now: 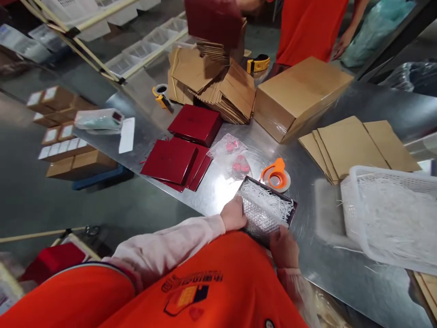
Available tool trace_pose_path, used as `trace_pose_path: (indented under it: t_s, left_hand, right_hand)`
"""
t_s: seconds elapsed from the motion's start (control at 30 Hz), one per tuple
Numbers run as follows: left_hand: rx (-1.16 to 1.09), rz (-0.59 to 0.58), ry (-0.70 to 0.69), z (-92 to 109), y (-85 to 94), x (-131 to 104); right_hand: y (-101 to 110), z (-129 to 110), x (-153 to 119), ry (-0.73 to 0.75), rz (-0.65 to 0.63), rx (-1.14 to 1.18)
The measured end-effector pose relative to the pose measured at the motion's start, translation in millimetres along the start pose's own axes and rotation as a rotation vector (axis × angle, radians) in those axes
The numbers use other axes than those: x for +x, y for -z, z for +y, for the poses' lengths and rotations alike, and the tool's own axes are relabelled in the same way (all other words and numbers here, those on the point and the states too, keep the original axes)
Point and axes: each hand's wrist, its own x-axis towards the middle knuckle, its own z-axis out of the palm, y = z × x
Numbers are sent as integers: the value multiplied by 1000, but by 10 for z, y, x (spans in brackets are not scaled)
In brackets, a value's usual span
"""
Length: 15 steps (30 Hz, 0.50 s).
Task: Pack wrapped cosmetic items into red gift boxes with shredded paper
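The left hand (pixel 234 214) is curled in at the left end of the bubble-wrapped bundle (pixel 257 217), while the right hand (pixel 284 247), a little blurred, bends over its near right corner; whether either one pinches the film itself or the wall of the open box (pixel 292 213) beneath, I cannot tell. The bundle lies along the near side of that box, on the metal table (pixel 307 255) and close against the wearer's orange shirt (pixel 218 273), with shredded paper (pixel 271 197) showing along the far side. I would expect it to be fairly light, its skin soft and slightly slick, giving under pressure before anything firmer inside resists; the padding suggests contents that may break. The two ends look the best places to hold, with flat, gentle fingers, since a hard pinch in the middle could crush the bubbles. The wrap is clear and silvery, dimpled all over, and catches the light; what it covers is not legible. The box is dark-edged and oblong, its white strands curling up to the rim, just beside an orange tape dispenser (pixel 277 171).
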Motion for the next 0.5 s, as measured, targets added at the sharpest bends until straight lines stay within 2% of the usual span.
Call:
trace_pose_path:
  t_s: [0.1,0.2,0.27,0.37,0.43,0.5]
  left_hand:
    - [-18,-67,77,57,78,115]
    - [-17,-30,106,31,53,179]
    - [-45,2,51,-70,-35,133]
    - [-154,105,-115,-317,-198,-43]
    - [-171,213,-217,-474,-259,-160]
    - [-53,243,-269,-573,-261,-227]
  right_hand:
    - [-10,75,57,6,19,-2]
    - [-49,127,139,71,85,-48]
    - [-55,143,184,125,114,-122]
    - [4,105,246,182,157,-245]
    - [70,-5,312,236,262,-266]
    - [113,-189,413,361,324,-220]
